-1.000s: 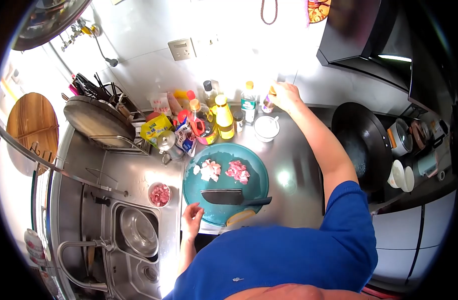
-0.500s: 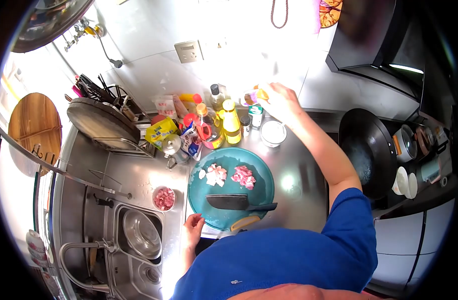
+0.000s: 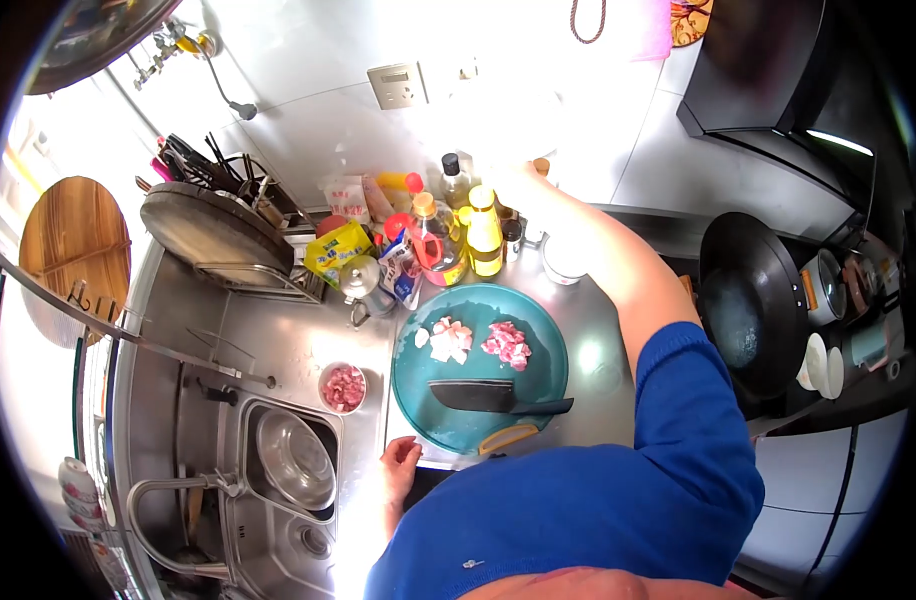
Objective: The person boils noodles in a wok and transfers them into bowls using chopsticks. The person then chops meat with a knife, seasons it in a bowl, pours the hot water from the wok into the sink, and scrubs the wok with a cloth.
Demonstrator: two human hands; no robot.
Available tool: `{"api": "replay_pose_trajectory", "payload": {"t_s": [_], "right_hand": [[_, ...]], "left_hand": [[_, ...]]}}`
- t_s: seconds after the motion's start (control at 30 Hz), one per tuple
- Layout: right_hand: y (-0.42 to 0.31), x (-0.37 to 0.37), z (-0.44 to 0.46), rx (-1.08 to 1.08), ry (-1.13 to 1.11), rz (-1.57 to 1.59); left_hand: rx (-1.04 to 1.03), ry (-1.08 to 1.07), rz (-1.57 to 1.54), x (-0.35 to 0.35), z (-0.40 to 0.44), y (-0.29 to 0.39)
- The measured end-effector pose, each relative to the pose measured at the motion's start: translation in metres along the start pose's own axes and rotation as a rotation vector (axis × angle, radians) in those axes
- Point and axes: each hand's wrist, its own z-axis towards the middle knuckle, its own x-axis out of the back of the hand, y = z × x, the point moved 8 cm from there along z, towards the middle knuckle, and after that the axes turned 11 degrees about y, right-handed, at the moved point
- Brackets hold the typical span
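Note:
My right hand (image 3: 528,183) reaches far forward among the bottles by the wall. Its fingers are washed out by glare, so what it holds, if anything, is hidden. A brown cap (image 3: 541,166) shows beside it. My left hand (image 3: 401,462) hangs by the counter's front edge, just off the cutting board, its fingers loosely bent and nothing visible in them. On the round teal cutting board (image 3: 448,425) lie pale pieces of fatty meat (image 3: 450,340), diced red meat (image 3: 507,345) and a black cleaver (image 3: 475,395).
Left of the board stands a bowl of diced meat (image 3: 343,387), near the sink (image 3: 278,575) with a metal basin (image 3: 293,458). Sauce bottles (image 3: 485,245), seasoning bags (image 3: 340,250) and a white container (image 3: 561,262) line the back. A wok (image 3: 748,310) sits on the right.
My right hand, earlier at a small orange-and-purple item, has moved left and forward relative to the bottles. My left hand has drawn slightly away from the board's edge. The view has shifted a little.

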Motion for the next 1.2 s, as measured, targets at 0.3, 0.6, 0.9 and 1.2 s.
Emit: {"api": "replay_pose_trajectory", "payload": {"t_s": [0.3,0.6,0.9,1.2], "right_hand": [[0.073,-0.053,0.017,-0.144,-0.143,-0.307],[-0.035,0.05,-0.046,0.013,0.041,-0.061],[0.109,0.07,-0.143,-0.264,-0.02,-0.549],[0.058,0.12,-0.169,-0.281,0.173,-0.41]], "left_hand": [[0.042,0.091,-0.031,0.018,-0.001,-0.023],[-0.006,0.03,0.051,0.001,0.004,0.006],[-0.21,-0.19,0.078,-0.047,0.014,0.057],[-0.166,-0.2,0.019,-0.052,0.012,0.048]]}}
